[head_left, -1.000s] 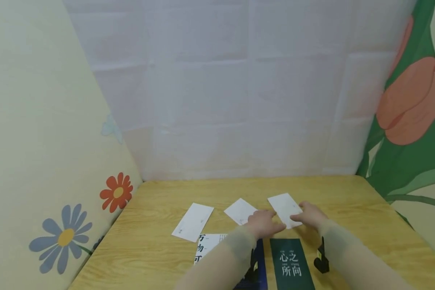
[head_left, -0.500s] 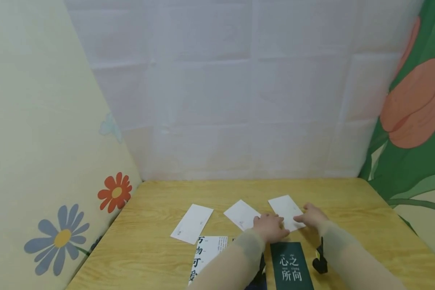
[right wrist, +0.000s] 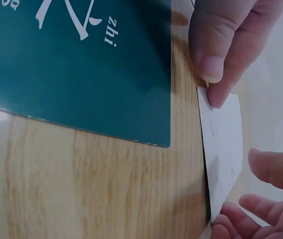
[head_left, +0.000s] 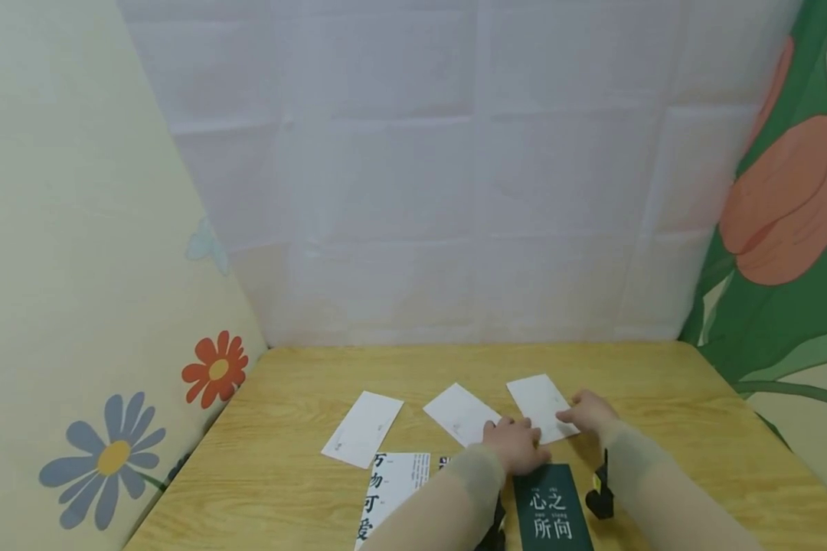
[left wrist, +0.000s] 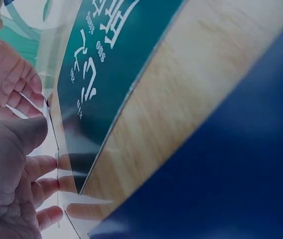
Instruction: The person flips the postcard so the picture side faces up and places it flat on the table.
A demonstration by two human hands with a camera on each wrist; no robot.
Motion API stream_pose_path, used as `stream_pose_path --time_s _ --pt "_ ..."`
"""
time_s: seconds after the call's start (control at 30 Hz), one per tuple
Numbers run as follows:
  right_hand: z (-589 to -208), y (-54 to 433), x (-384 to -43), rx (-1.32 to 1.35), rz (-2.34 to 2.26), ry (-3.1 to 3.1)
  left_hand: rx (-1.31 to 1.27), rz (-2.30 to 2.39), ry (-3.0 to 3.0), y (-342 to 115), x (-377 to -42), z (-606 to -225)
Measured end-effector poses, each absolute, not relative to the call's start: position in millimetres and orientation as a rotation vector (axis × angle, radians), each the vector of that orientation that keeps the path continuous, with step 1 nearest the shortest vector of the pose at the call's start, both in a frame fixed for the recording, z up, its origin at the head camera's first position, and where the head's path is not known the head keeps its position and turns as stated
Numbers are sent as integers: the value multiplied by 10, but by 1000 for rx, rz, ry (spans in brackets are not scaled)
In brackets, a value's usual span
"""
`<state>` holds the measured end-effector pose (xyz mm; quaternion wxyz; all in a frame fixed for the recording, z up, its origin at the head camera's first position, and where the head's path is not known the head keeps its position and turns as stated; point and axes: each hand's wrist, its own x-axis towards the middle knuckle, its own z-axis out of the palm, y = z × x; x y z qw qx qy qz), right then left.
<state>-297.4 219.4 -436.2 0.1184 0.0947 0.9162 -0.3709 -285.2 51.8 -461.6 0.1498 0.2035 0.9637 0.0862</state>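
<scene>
Three white cards lie in a row: the right card (head_left: 536, 396), the middle card (head_left: 456, 412) and the left card (head_left: 364, 430). My left hand (head_left: 515, 445) covers the near left corner of the right card. In the right wrist view its thumb and forefinger pinch that corner, while its other fingers are spread in the left wrist view. Along the card's right edge, fingertips of my right hand (head_left: 591, 414) touch it, with a gap between thumb and fingers. A green book (head_left: 553, 511) with white lettering lies just nearer than the card.
A second book (head_left: 401, 471), white with black lettering and a dark blue part, lies partly under my left forearm. The wooden table (head_left: 296, 367) meets a white cloth wall (head_left: 400, 191) behind. Flower-painted walls (head_left: 55, 268) stand at both sides.
My left hand has moved slightly right and closer to the near corner of the right card, uncovering more of the middle card. The right hand stays at the card's right edge.
</scene>
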Motion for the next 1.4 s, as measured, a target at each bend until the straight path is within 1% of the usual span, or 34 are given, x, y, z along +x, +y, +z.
stream_pose_path --time_s 0.23,0.47,0.63,0.87,0.97,1.1,1.2,1.4 --pt "-4424 2261 -2984 280 -1121 2653 592 228 2767 530 -2843 -4630" --pt "-4483 2301 -2987 332 -1220 2621 582 219 2765 511 -2765 -4543" --pt "-4487 2312 -2978 348 -1295 2599 588 192 2781 487 -2699 -4449" --pt "-4477 2285 -2960 314 -1334 2644 600 169 2803 486 -2693 -4437" --pt "-4462 2265 -2952 375 -1394 2611 606 203 2815 493 -2697 -4441" --pt "-4438 2236 -2952 419 -1460 2589 603 321 2818 494 -2711 -4436" --pt "-4411 2213 -2951 387 -1461 2644 575 462 2821 496 -2725 -4412" --pt "-4310 2177 -2926 313 -1432 2810 384 871 2742 511 -2752 -4371"
